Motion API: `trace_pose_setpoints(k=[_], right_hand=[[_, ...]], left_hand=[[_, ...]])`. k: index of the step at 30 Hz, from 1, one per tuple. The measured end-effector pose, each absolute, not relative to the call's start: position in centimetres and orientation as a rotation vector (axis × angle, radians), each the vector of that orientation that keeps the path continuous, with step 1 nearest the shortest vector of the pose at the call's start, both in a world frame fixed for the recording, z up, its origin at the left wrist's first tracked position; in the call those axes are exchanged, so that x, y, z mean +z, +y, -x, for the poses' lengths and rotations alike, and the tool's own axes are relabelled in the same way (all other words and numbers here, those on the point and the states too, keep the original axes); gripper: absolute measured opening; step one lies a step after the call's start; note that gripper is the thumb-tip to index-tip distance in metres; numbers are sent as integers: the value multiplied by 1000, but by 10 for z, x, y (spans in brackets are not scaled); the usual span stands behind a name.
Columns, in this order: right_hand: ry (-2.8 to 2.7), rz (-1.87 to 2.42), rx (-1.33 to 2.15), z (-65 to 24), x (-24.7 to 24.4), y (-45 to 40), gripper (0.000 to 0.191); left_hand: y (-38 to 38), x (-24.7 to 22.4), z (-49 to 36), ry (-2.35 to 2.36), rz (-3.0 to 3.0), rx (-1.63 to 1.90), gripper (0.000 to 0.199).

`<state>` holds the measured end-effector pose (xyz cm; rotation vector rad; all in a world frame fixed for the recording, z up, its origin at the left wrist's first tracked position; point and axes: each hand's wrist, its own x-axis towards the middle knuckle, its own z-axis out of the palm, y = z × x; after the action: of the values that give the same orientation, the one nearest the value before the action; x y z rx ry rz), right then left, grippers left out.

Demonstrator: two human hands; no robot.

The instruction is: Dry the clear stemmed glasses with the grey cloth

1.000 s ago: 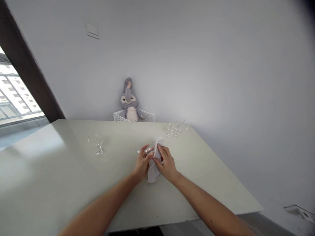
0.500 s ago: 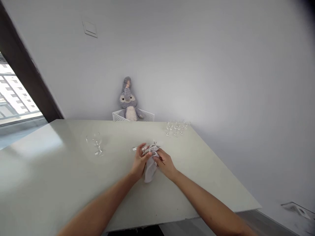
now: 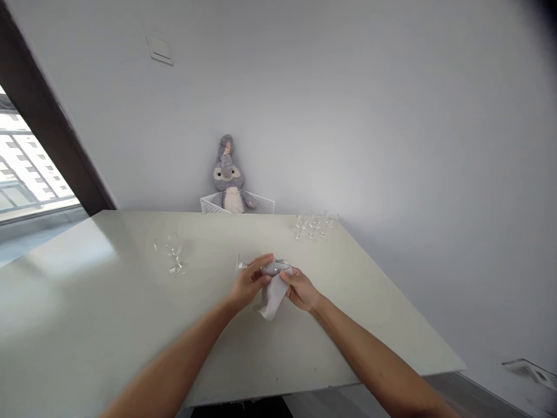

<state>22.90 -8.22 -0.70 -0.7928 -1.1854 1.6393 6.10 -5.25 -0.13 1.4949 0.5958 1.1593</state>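
Held sideways over the middle of the table is a stemmed glass [image 3: 242, 265], its foot pointing left and its bowl to the right. My left hand [image 3: 251, 283] is closed around the glass at the stem and bowl. A pale grey cloth [image 3: 274, 295] hangs down from my right hand [image 3: 301, 288], which pinches it at the bowl's rim. Part of the cloth seems to lie inside the bowl. The right hand's fingers behind the cloth are partly hidden.
Another stemmed glass [image 3: 173, 252] stands upright on the left of the pale table [image 3: 209, 360]. Several small stemmed glasses [image 3: 313, 224] stand at the back right. Behind the table's far edge, a plush toy [image 3: 232, 180] sits in a white basket [image 3: 263, 205] against the wall.
The glass has turned in my hands, so its bowl and foot show more plainly. My left fingers have shifted right over the bowl, and the cloth has moved slightly right with my right hand.
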Motion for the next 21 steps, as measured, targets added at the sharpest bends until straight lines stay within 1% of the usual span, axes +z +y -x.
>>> trace_pose_setpoints(k=[3,6,8,10,11,14,16,18,21], right_hand=[[-1430,903,1417,-221,-5,-89,45],[-1790,1011,1002,-216,-2,-93,40],[-1910,1023,837,-217,0,-92,36],[-1815,1026,915,-220,0,-89,35],[-1685,1022,1025,-221,-1,-87,37],[-1220,942,1383,-222,-4,-82,44],[-1096,877,1498,-222,-5,-82,43],[-1196,896,1461,-222,-5,-84,37],[-1512,1033,1173,-223,-3,-87,26]], left_hand=[[-48,-6,-59,801,-1491,1111,41],[-44,-9,-59,891,-1435,1019,45],[-45,-9,-60,867,-1392,979,51],[-48,-6,-62,777,-1361,967,49],[-50,-5,-63,710,-1363,952,48],[-53,-4,-64,545,-1407,948,57],[-52,-7,-64,550,-1434,992,57],[-49,-10,-63,636,-1445,1014,57],[-45,-14,-62,744,-1427,944,56]])
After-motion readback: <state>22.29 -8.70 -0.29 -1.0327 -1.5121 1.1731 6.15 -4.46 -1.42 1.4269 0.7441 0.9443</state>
